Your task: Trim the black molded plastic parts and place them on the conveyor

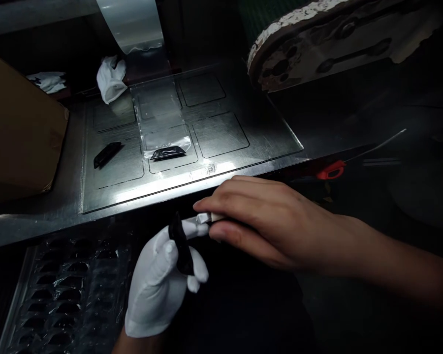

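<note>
Hands below counter's front edge | gloved left hand [158, 290] pinches black part [180, 246] upright for trimming | bare right hand [258, 221] grips small knife [206, 218] against it

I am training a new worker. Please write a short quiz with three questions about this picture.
1. True or false: both hands wear gloves.
2. What does the gloved left hand hold? A) red cutter B) small black part C) cloth
3. Where does the clear bag lie?

Key:
1. False; the right hand is bare and grips a small light tool.
2. B, the small black part.
3. On the metal plate, with another dark piece inside its lower end.
</note>
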{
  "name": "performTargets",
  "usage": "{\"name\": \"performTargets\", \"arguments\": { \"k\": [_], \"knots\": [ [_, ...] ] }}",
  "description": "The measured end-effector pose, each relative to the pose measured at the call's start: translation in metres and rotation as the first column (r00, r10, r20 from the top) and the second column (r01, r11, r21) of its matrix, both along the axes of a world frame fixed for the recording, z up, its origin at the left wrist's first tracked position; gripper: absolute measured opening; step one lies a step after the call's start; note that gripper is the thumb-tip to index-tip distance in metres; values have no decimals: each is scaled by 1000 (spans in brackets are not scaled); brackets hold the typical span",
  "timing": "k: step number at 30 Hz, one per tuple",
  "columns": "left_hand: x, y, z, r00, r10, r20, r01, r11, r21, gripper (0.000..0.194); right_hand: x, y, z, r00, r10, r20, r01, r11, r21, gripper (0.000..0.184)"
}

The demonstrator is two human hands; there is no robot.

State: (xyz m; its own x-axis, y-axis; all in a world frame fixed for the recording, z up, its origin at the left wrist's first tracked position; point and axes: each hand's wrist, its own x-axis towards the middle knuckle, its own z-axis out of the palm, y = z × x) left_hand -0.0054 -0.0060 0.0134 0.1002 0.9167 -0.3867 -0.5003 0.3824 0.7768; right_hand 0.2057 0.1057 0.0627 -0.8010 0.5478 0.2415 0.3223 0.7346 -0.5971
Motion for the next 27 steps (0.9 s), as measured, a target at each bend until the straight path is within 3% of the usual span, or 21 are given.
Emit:
{"name": "performTargets", "arguments": {
  "k": [4,9,12,17,27],
  "knots": [
    [2,7,-1,963,210,169,-218,976,27,22,4,-6,1,1000,24,-11,-25,993,-117,33],
    [3,10,3,930,325,171,-336,941,35,26,-5,-12,4,982,-30,187,34,999,-18,26],
    [2,9,5,925,348,152,-357,934,35,30,-10,-14,5,971,-16,238,6,999,43,33],
    [0,4,3,927,347,144,-358,932,61,29,-15,-12,5,958,31,284,-66,991,115,23],
    [0,1,1,946,305,111,-318,940,126,22,-15,-13,9,914,18,405,-102,977,186,20]
  ]
}}
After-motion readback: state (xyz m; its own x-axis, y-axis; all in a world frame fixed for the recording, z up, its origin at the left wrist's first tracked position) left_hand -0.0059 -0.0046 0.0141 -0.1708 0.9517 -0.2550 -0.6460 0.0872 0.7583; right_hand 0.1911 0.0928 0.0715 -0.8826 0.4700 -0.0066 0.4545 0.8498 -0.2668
